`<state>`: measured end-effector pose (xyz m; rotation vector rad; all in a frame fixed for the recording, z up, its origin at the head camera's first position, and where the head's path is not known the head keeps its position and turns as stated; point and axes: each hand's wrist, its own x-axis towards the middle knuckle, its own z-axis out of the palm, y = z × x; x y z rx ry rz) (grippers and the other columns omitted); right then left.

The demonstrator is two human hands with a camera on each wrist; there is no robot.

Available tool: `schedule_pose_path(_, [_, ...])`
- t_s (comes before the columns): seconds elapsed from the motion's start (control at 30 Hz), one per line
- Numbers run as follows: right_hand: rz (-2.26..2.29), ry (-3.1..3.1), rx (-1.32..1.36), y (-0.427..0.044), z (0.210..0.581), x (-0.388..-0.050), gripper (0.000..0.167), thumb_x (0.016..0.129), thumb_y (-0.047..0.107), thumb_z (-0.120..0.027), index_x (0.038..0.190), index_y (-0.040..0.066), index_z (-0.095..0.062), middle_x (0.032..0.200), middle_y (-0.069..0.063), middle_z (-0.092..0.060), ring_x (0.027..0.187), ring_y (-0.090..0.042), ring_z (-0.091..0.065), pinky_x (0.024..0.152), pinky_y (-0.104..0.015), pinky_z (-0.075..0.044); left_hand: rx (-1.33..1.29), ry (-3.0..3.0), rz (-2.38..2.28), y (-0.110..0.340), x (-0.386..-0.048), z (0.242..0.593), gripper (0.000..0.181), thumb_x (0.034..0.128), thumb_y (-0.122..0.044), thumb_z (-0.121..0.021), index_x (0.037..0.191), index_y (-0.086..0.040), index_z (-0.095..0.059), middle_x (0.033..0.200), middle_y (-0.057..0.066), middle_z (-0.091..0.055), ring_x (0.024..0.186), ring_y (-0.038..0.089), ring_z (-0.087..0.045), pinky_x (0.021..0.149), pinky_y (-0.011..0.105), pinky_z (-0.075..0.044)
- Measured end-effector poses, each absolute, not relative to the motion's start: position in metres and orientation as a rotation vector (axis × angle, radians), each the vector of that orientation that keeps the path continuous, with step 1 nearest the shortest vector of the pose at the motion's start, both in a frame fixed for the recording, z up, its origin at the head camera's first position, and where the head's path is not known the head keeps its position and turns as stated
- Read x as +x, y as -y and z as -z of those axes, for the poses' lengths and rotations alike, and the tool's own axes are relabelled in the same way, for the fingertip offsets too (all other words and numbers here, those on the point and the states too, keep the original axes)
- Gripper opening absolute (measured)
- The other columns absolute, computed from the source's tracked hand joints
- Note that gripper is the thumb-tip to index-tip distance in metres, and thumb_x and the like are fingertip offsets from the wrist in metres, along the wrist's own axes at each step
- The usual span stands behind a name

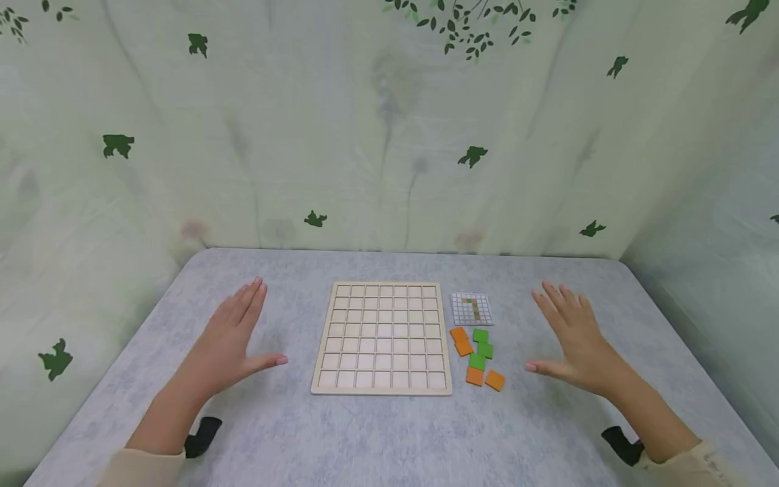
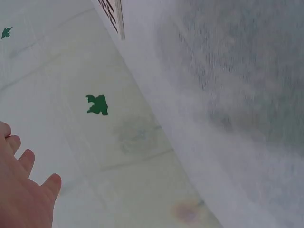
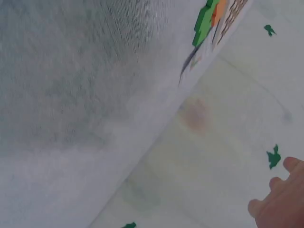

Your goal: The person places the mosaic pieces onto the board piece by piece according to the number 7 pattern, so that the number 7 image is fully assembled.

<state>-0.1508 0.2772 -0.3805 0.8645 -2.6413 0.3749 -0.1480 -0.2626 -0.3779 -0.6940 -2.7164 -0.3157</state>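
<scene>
A square wooden grid board (image 1: 383, 338) lies on the table, its cells bare. Right of it is a small pattern card (image 1: 471, 309) printed with a grid and a few coloured squares. Below the card lie several orange tiles (image 1: 495, 380) and green tiles (image 1: 480, 335), some touching or overlapping. My left hand (image 1: 226, 341) hovers left of the board, fingers straight and thumb spread, holding nothing. On the other side, my right hand (image 1: 575, 345) is held out likewise, right of the tiles, and holds nothing. Both wrist views catch only part of each hand.
The grey table (image 1: 262, 433) ends at a pale curtain (image 1: 341, 135) with leaf and bird prints behind it, which also hangs along both sides. A black band (image 1: 203, 437) is at the left wrist and another black band (image 1: 622, 446) at the right.
</scene>
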Motion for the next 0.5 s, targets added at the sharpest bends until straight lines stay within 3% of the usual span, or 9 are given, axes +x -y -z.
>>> schedule_pose_path(0.13, [-0.581,2.728,0.862,-0.263,0.392,-0.141,0.109,0.065,0.047,-0.077,0.145,0.009,-0.013,0.147,-0.014,-0.01,0.13,-0.038,-0.014,0.094,-0.063,-0.021,-0.676,2.708,0.506,0.245,-0.146,0.392,0.116,0.0654,-0.053,-0.073,0.145,-0.008,-0.001,0.149,0.011,-0.005,0.133,0.032,-0.011,0.103,0.049,-0.018])
schedule_pose_path(0.23, [-0.727,2.835,0.811,-0.252,0.403,-0.135,0.109,0.065,0.045,-0.077,0.145,0.011,-0.012,0.147,-0.012,-0.011,0.128,-0.039,-0.019,0.09,-0.062,-0.029,-0.655,2.748,0.631,0.231,-0.142,0.402,0.118,0.0646,-0.053,-0.073,0.145,-0.012,0.002,0.15,0.01,-0.004,0.133,0.031,-0.011,0.099,0.053,-0.023])
schedule_pose_path(0.5, [-1.05,2.976,0.699,-0.239,0.428,-0.131,0.091,0.068,0.04,-0.076,0.137,0.004,-0.028,0.132,-0.014,-0.037,0.106,-0.026,-0.047,0.082,-0.044,-0.044,-0.628,2.811,1.009,0.212,-0.139,0.42,0.119,0.0623,-0.046,-0.078,0.146,-0.016,0.001,0.15,0.008,-0.004,0.132,0.035,-0.009,0.098,0.059,-0.018])
